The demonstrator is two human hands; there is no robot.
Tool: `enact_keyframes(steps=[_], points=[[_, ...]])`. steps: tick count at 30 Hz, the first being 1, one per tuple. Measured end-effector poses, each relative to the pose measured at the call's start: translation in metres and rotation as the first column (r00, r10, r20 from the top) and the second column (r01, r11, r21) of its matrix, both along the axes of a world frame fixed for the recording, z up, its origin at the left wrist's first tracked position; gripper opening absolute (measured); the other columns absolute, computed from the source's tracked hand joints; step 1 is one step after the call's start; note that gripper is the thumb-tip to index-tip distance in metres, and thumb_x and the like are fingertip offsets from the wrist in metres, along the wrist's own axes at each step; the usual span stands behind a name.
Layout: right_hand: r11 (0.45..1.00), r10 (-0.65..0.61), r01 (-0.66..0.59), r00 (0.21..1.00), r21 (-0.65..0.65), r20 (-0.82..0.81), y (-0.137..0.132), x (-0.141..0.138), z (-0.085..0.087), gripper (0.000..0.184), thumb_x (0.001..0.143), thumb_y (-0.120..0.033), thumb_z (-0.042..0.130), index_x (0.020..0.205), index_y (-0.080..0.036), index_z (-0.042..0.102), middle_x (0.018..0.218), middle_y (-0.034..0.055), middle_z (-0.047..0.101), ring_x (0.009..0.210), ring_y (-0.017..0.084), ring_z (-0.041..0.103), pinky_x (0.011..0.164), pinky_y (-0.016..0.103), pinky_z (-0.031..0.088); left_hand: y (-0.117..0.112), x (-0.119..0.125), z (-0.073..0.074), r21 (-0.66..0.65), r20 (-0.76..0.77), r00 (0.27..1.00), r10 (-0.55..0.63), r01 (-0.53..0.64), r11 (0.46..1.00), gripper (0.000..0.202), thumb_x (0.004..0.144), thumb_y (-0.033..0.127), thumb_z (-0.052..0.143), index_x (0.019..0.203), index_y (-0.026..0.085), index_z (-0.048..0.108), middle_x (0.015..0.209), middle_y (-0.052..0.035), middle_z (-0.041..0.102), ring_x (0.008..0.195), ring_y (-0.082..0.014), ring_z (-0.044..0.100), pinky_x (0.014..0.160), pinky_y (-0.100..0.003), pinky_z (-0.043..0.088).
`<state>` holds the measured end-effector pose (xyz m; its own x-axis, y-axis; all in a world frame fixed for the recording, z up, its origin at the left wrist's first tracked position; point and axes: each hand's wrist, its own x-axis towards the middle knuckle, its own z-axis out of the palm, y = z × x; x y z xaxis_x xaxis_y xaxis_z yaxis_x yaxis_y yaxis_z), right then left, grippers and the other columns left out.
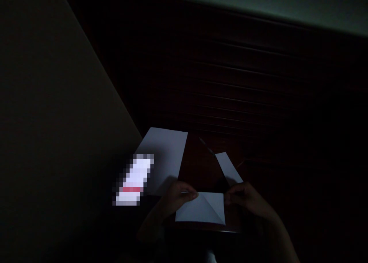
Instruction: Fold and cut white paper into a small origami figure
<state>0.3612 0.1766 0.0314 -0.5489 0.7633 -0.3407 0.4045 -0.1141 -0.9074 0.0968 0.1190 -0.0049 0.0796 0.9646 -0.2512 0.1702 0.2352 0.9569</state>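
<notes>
A small white sheet of paper (195, 209) with a diagonal crease or fold line lies close to the table's near edge. My left hand (175, 194) pinches its upper left edge between thumb and fingers. At the sheet's upper right edge, my right hand (244, 198) has thumb and fingertips pressed together on the paper, though the dark partly hides the contact. Just beyond the right hand lies a narrow white paper strip (228, 166), its lower end in shadow.
A larger white sheet (168, 152) lies at the left, beside a bright pixelated screen (135, 178). A thin pen-like object (207, 146) rests near the strip. The dark table's front edge (207, 229) runs below the hands. A pale panel (57, 102) stands left; dark slatted wood (230, 71) lies behind.
</notes>
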Motion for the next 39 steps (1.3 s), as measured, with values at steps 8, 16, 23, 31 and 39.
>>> enact_keyframes(steps=[8,16,23,31,39], points=[[0.917,-0.395,0.363,0.886,-0.164,-0.244,-0.006,-0.034,-0.001,0.039,0.077,-0.045,0.058,0.105,-0.018,0.060,0.097,0.0098,0.065,0.080,0.021,0.062,0.071,0.033,0.048,0.001,0.020,0.009,-0.100,0.388,0.853,0.349,-0.338,0.936,0.035,0.071,0.038,0.064,0.095,0.014,0.064,0.090,-0.0105,0.069,0.079,-0.0233,0.064,0.065,-0.029,0.048],[0.947,-0.319,0.295,0.907,-0.124,-0.277,-0.015,-0.064,-0.020,0.040,0.072,-0.046,0.062,0.093,-0.012,0.065,0.086,0.0102,0.068,0.079,0.025,0.062,0.069,0.035,0.048,0.002,0.029,0.011,-0.163,0.362,0.879,0.311,-0.268,0.949,0.038,0.069,0.041,0.065,0.095,0.013,0.065,0.088,-0.0100,0.069,0.078,-0.0228,0.064,0.064,-0.028,0.049],[0.984,-0.155,0.139,0.974,-0.107,-0.162,-0.009,-0.044,-0.020,0.035,0.072,-0.044,0.063,0.091,-0.015,0.064,0.078,0.0051,0.067,0.071,0.021,0.061,0.061,0.030,0.048,0.000,0.023,0.002,-0.171,0.268,0.955,0.128,-0.084,0.982,0.035,0.070,0.045,0.062,0.082,0.012,0.067,0.078,-0.0088,0.070,0.069,-0.0200,0.064,0.056,-0.026,0.049],[0.972,-0.203,0.164,0.948,-0.170,-0.244,-0.008,-0.049,-0.019,0.036,0.071,-0.042,0.064,0.096,-0.015,0.062,0.075,0.0054,0.067,0.068,0.020,0.061,0.060,0.029,0.047,0.000,0.021,0.009,-0.174,0.307,0.945,0.117,-0.065,0.983,0.036,0.070,0.044,0.062,0.082,0.011,0.068,0.080,-0.0104,0.070,0.072,-0.0218,0.065,0.059,-0.029,0.051],[0.955,-0.202,0.112,0.924,-0.276,-0.324,-0.010,-0.042,-0.012,0.037,0.072,-0.036,0.066,0.104,-0.017,0.063,0.073,0.0041,0.067,0.064,0.017,0.061,0.057,0.027,0.046,0.001,0.019,0.007,-0.201,0.374,0.901,0.220,-0.152,0.968,0.036,0.065,0.034,0.069,0.094,0.012,0.064,0.084,-0.0106,0.070,0.071,-0.0209,0.065,0.054,-0.026,0.049]])
